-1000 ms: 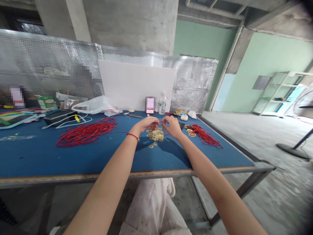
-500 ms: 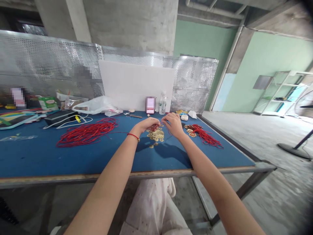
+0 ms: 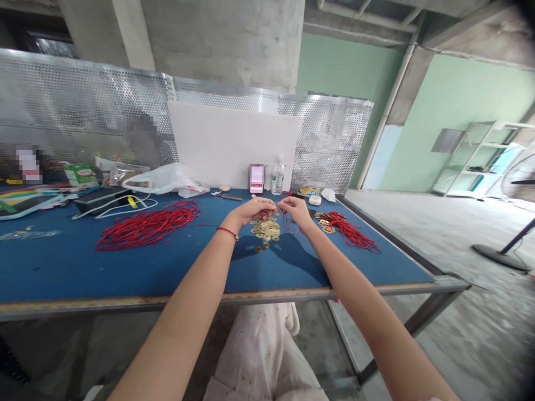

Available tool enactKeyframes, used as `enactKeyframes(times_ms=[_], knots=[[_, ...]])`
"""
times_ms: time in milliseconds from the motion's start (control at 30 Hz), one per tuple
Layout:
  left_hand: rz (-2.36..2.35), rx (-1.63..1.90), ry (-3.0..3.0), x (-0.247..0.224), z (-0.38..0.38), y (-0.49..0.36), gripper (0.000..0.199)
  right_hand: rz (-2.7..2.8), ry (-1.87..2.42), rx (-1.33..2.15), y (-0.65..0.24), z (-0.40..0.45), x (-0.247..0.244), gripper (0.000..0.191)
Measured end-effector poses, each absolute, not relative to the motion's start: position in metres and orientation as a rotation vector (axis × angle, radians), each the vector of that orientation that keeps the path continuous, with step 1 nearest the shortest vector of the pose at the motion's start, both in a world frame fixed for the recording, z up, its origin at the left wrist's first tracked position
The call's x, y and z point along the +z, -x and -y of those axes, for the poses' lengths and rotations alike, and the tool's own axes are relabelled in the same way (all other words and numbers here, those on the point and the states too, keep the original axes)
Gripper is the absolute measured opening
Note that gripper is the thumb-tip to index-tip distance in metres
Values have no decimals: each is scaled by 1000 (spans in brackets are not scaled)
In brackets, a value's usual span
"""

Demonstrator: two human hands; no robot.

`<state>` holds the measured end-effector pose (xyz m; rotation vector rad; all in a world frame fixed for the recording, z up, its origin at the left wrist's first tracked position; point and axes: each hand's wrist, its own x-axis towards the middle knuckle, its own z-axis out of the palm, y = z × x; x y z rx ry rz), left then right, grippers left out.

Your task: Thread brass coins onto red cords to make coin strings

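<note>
Above a heap of gold-coloured coins with holes, my two hands meet at the fingertips. My left hand is closed in a pinch on red cord, and a red bracelet circles that wrist. Fingers of my right hand pinch a red cord, which hangs below them in a loop. Whether a coin is on the cord between the hands is too small to tell. To the left lies a loose bundle of red cords. A bunch of red cords with coins rests to the right.
A phone and clear plastic bottles stand at the back against a white board. On the left are a white plastic bag and a black box with a white cable. A white case sits at the back right.
My right hand has come down slightly and its fingertips are closer together on the cord. More of the red cord now hangs below it. My left hand has barely moved.
</note>
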<state>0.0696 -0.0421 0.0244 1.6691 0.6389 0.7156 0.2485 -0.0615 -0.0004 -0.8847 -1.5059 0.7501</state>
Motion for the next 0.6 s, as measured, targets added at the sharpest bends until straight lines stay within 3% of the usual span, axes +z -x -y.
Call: enactKeyframes(times_ms=[600], knots=[[-737,808,-1786,23,41,-74,25,1487,830,1019,-246,64,-1,39]])
